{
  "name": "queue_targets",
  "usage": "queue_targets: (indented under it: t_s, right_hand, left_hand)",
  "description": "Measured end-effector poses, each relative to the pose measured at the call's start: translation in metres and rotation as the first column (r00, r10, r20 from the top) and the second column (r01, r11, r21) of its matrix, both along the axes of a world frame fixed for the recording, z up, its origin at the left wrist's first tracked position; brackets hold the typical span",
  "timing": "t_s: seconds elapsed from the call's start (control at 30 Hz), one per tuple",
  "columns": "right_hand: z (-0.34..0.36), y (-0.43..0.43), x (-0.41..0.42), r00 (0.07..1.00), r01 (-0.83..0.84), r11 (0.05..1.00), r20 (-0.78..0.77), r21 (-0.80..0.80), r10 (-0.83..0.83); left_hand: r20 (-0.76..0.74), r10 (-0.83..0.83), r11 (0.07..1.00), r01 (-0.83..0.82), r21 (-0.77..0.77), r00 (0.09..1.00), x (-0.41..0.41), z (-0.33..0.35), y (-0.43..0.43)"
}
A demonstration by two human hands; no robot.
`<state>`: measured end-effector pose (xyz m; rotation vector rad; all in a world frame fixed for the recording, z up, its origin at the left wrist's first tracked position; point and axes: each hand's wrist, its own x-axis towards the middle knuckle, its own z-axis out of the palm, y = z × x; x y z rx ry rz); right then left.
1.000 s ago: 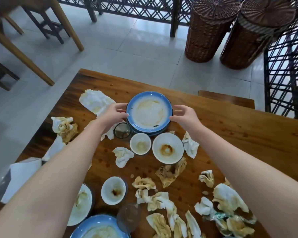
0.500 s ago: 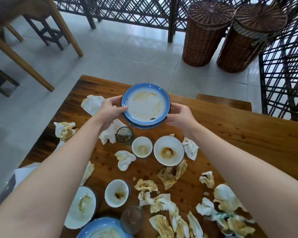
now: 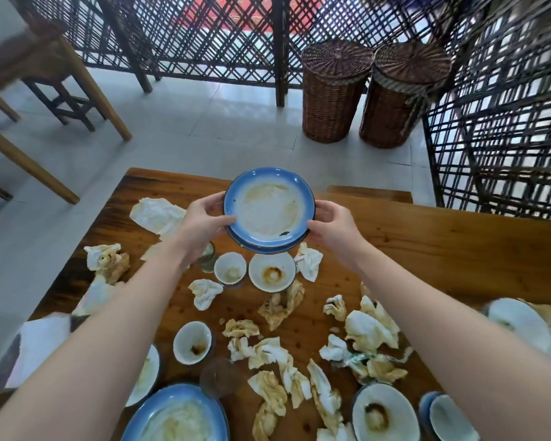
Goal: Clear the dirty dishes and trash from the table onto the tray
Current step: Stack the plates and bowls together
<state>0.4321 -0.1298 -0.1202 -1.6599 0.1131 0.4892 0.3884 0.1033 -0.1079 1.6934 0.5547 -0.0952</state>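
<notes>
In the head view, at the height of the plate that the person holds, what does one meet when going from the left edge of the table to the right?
Crumpled white napkin → left hand → blue-rimmed plate, gripped at both sides → right hand → bare wood of the table.

Stained blue-rimmed plates [image 3: 269, 211], stacked, tilted

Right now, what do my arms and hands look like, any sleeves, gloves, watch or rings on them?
Nothing worn shows. The bare left hand and bare right hand have no gloves, and no ring, watch or bracelet is visible on the fingers and wrists that show. The left forearm and right forearm are uncovered down to the picture's edge; no sleeve is in view.
</notes>
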Motion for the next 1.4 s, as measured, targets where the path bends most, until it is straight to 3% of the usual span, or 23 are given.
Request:
queue_targets:
  t_s: [0.33,0.5,0.8,1.13,1.4]
  right_hand:
    - [0.025,-0.159,-0.08,0.967,0.248,0.967,0.049,0.063,-0.252]
    - [0.04,-0.26,-0.135,0.906,0.41,0.911,0.102,0.041,-0.412]
    - [0.051,-0.438,-0.271,0.783,0.608,0.787,0.084,0.105,-0.616]
    - [0.054,-0.6,-0.401,0.736,0.658,0.739,0.087,0.142,-0.671]
    - [0.037,-0.698,-0.441,0.684,0.722,0.688,0.073,0.073,-0.726]
  left_hand:
    - [0.002,-0.229,0.971,0.229,-0.066,0.973,-0.03,0.025,-0.157]
    - [0.025,-0.368,0.929,0.367,0.04,0.93,-0.061,0.043,-0.262]
    - [0.027,-0.523,0.852,0.524,0.0,0.852,-0.157,0.06,-0.453]
    - [0.048,-0.62,0.78,0.622,-0.076,0.783,-0.254,0.055,-0.627]
    - [0.002,-0.668,0.74,0.665,-0.103,0.744,-0.28,0.033,-0.731]
